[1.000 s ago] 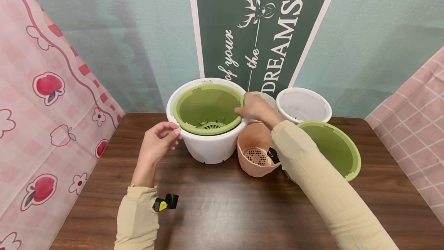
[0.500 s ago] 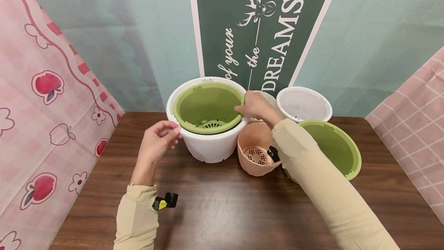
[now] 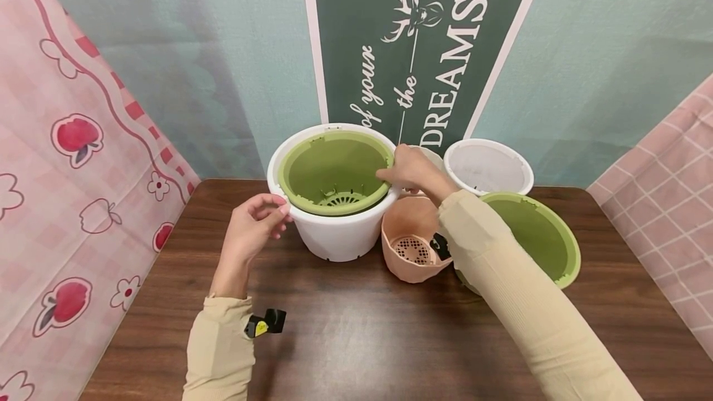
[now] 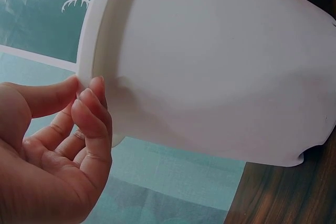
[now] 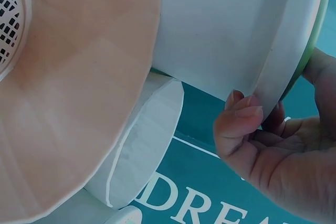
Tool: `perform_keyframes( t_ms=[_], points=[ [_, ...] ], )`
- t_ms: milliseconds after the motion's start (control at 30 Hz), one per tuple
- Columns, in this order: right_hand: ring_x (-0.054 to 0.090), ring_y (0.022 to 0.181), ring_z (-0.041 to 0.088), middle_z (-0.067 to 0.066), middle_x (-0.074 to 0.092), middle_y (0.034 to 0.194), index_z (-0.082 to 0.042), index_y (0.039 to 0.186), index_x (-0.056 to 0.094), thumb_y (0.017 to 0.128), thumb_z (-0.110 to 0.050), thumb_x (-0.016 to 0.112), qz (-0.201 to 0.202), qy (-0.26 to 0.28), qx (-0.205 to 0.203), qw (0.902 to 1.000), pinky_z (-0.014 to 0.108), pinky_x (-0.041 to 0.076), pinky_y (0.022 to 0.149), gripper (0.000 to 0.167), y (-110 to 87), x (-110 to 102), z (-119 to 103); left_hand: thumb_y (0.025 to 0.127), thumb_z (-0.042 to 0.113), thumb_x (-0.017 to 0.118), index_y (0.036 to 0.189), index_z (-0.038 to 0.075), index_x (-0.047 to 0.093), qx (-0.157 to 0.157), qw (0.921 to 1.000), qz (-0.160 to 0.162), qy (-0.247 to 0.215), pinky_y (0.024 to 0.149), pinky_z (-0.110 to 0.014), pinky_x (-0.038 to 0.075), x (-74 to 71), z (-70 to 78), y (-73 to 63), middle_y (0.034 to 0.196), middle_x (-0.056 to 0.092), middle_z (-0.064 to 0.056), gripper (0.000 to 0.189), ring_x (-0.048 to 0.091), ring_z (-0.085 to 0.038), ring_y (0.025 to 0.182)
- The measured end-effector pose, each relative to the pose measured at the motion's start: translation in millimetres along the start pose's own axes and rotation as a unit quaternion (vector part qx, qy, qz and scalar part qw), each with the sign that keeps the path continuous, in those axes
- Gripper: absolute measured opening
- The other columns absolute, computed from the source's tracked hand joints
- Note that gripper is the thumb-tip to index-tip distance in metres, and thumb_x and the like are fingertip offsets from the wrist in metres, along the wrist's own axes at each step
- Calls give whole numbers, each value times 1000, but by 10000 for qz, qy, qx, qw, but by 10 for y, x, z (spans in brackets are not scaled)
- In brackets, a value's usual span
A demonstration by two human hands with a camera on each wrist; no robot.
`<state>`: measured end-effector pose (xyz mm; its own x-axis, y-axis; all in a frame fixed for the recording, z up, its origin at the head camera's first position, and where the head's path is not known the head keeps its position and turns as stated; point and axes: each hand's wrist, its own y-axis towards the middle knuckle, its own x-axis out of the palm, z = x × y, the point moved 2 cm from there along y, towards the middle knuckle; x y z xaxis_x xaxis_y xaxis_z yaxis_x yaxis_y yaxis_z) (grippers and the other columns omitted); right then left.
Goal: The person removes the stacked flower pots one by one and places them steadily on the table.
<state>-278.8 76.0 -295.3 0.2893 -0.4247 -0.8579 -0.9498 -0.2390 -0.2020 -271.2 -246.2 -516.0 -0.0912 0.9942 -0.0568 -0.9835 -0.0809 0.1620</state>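
A large white flowerpot stands upright on the table, with a green flowerpot nested inside it; slots show in the green base. At the white rim's left side, my left hand pinches the edge between thumb and fingertips. The left wrist view shows that hand on the rim, with the white pot's wall beyond. On the opposite side, my right hand grips both rims. Seen from the right wrist, its fingers curl under the white rim, while the thumb lies over the green edge.
A peach faceted pot with a grid base stands right of the white pot. Behind it a pale pot is partly hidden. Another white pot and a green pot stand further right on the wooden table, near the back curtain.
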Motion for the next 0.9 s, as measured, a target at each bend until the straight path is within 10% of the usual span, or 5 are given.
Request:
perform_keyframes(
  t_ms=[167,267,367,633,900],
  points=[
    [45,39,13,9,54,62,-2,76,53,79,-22,60,-12,100,45,9999,22,39,37,21,10,1,10,81,27,71,105,13,62,4,9999,-62,99,44,-34,49,55,237,-91,81,67,-14,29,60,-26,61],
    [46,39,12,9,55,62,-2,76,53,79,-22,60,-19,131,56,9999,22,39,37,21,10,2,9,82,19,70,101,7,62,-135,9997,-138,-124,45,-31,48,212,835,-327,77,66,-13,23,59,-22,58],
    [45,38,12,8,54,61,-2,75,53,79,-21,59,-14,129,37,9999,21,39,37,21,5,2,6,83,12,68,99,5,62,-188,9989,-192,-393,45,-28,46,283,1114,-441,75,66,-13,18,57,-20,57],
    [45,37,12,9,54,61,-3,73,52,79,-20,59,15,156,14,9999,20,35,35,19,-17,1,2,83,17,68,103,7,62,-364,9993,-55,-17,47,-31,50,152,666,-251,78,66,-15,23,60,-24,59],
    [45,38,12,8,54,60,-3,72,53,81,-20,58,-16,362,93,9993,20,37,36,20,-9,-2,27,84,11,67,98,-1,59,-349,9994,40,16,46,-24,47,419,1555,-623,68,64,-6,20,56,-14,55]
  ],
)
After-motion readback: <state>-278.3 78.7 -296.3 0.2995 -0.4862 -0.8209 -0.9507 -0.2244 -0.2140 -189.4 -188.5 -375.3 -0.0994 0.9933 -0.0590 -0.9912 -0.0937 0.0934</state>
